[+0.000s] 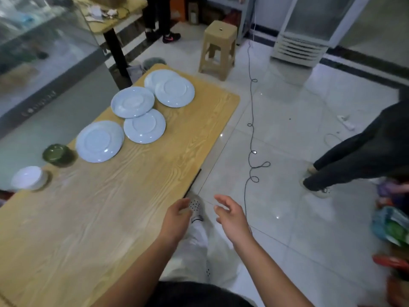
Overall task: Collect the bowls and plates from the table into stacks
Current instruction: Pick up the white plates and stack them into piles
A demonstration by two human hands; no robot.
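Note:
Several pale blue plates lie spread on the wooden table, some overlapping: the nearest plate, a second plate and a third plate are on the left half, with others further back. A dark green bowl and a white bowl stand at the table's left edge. My left hand hovers at the table's right edge, fingers loosely curled and holding nothing. My right hand is beside it over the floor, fingers spread, empty.
A beige plastic stool stands past the table's far end. A black cable runs along the tiled floor. One person's legs are at the right, another's feet at the back. A glass case is on the left.

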